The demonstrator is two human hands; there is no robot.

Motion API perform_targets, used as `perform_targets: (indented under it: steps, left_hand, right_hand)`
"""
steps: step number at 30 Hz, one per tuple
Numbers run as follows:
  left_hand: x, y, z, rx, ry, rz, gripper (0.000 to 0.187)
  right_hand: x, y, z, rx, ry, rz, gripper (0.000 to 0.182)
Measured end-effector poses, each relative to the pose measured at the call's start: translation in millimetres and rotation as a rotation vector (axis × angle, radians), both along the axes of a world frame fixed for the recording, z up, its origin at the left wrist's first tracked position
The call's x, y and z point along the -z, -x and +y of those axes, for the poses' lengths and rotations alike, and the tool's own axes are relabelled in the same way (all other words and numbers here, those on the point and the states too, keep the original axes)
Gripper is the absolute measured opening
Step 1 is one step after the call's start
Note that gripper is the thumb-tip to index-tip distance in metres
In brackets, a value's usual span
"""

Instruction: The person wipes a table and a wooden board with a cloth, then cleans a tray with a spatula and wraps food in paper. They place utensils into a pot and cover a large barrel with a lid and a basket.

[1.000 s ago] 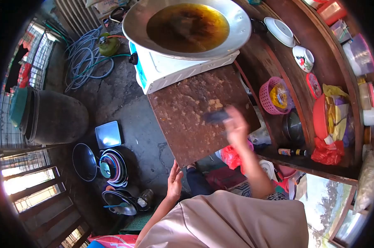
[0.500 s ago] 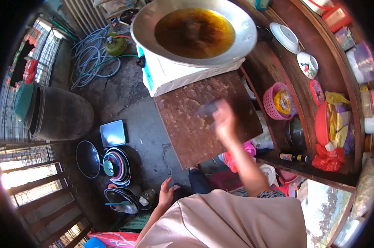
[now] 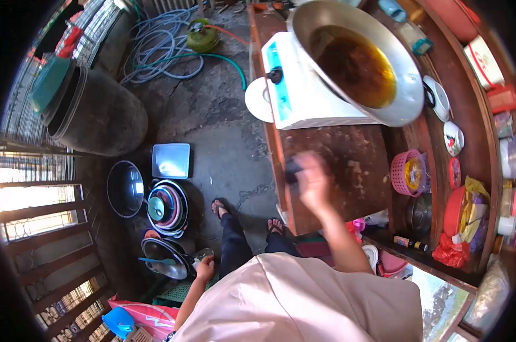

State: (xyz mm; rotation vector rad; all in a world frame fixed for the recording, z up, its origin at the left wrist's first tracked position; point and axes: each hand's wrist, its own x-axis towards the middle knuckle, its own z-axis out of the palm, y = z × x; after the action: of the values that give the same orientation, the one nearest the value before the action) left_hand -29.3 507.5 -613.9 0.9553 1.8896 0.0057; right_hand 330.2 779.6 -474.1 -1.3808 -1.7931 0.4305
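Over the left edge of the brown wooden table (image 3: 355, 171), my right hand (image 3: 314, 181) is closed on a small dark cloth-like item (image 3: 293, 170), blurred by motion. My left hand (image 3: 205, 267) hangs low beside my left leg, its fingers curled, close to a glass jar (image 3: 203, 254); whether it touches the jar is unclear. Behind my right hand, a white stove (image 3: 321, 85) bears a large metal wok (image 3: 403, 74) of dark golden oil.
Stacked basins (image 3: 168, 208) and a metal tray (image 3: 171, 161) lie on the floor at left, below a large dark barrel (image 3: 104, 114). A hose (image 3: 155, 57) and a green gas cylinder (image 3: 202, 36) are farther back. Shelves with a pink basket (image 3: 407, 171) stand at right.
My view has shifted, showing more floor and both feet. My right hand has moved to the table's left edge. My left hand has lowered and its fingers have curled.
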Motion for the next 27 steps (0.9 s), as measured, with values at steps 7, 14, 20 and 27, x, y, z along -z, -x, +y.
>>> perform_targets:
  steps: [7, 14, 20, 27]
  left_hand:
    - [34.0, 97.0, 19.7, -0.134, 0.041, -0.082, 0.025]
    - [39.2, 119.8, 99.3, -0.189, 0.095, -0.177, 0.022]
    - [115.6, 109.2, 47.0, -0.308, 0.121, -0.368, 0.023]
    - [201.7, 117.1, 12.8, -0.619, -0.037, -0.458, 0.018]
  right_hand:
    - [40.0, 19.5, -5.9, 0.605, 0.265, -0.144, 0.032]
    - [134.1, 163.2, -39.2, 0.440, 0.451, -0.039, 0.027]
    - [248.5, 58.3, -45.6, 1.224, 0.670, -0.214, 0.037]
    - [311.4, 72.8, 28.7, 1.260, 0.311, -0.479, 0.029]
